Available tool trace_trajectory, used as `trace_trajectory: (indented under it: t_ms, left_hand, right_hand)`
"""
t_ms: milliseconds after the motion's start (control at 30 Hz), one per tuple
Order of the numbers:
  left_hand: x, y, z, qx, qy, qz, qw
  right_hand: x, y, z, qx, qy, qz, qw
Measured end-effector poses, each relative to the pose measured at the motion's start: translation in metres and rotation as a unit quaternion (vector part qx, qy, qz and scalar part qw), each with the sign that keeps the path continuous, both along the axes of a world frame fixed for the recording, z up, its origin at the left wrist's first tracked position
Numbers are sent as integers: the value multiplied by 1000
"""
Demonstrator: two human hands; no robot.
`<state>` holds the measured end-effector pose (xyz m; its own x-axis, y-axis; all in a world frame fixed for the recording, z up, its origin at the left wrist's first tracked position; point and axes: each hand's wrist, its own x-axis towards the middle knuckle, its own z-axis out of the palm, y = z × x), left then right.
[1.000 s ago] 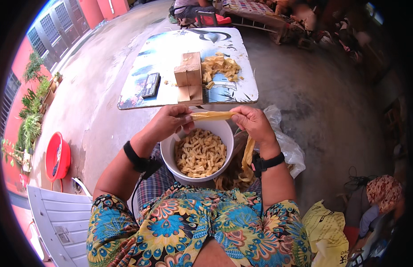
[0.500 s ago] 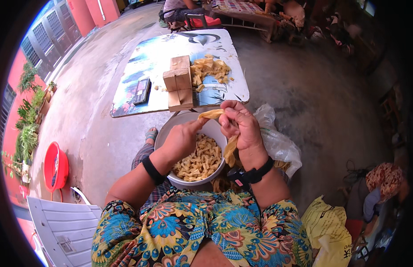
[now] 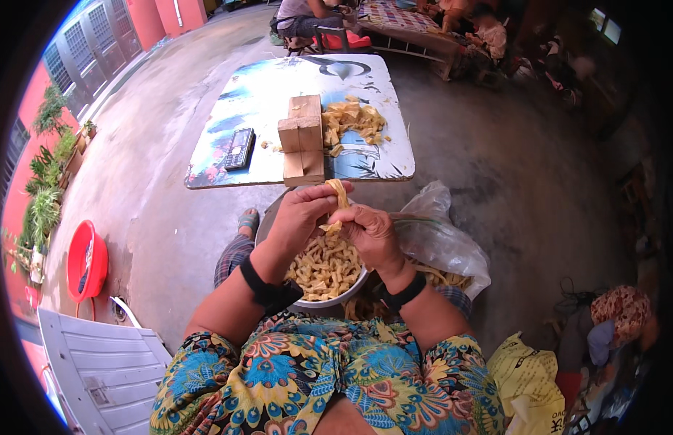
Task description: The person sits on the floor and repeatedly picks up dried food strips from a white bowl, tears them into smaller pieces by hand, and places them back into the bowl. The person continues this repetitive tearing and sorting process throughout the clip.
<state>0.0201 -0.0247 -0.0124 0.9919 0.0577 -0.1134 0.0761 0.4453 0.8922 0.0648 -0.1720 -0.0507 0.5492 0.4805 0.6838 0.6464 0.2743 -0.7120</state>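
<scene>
In front of me both hands are closed on one soft yellow strip (image 3: pixel 338 191), which looks like a strip of tofu skin. My left hand (image 3: pixel 302 216) pinches its upper part. My right hand (image 3: pixel 371 233) grips lower down, and a crumpled end pokes out between the hands. Beneath them is a round light-grey tub (image 3: pixel 349 293), partly hidden by my hands and forearms. Many short, twisted yellow pieces (image 3: pixel 323 268) lie inside it. Right of the tub, a clear plastic bag (image 3: pixel 452 243) lies open with more yellow strips (image 3: pixel 445 279) at its mouth.
Ahead stands a low table (image 3: pixel 242 94) bearing a wooden block stand (image 3: pixel 302 138), a dark keypad device (image 3: pixel 239 148) and a yellow pile (image 3: pixel 351 119). A red basin (image 3: pixel 97 261) and white chair (image 3: pixel 104 362) are left, a yellow bag (image 3: pixel 525 384) right. People sit beyond.
The strip, earlier stretched sideways with a tail hanging from my right hand, is now bunched upright between my hands. My right hand has moved lower and left, close to the left hand.
</scene>
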Motion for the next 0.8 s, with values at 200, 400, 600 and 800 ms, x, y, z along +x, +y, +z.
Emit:
trace_trajectory:
  t_ms: [200, 400, 600, 800]
  left_hand:
    - [13, 2, -35, -197, -87, -49, 975]
    - [9, -7, -35, -3, -133, 7, 991]
    - [1, 11, -39, 158, -190, -10, 969]
    - [-10, 23, -35, 581, -301, 103, 749]
  right_hand:
    - [5, 1, -12, 168, 520, 257, 797]
    - [8, 4, -1, 165, 529, 98, 827]
    - [3, -2, -7, -58, 214, -59, 973]
    - [8, -11, 6, -136, -126, -105, 977]
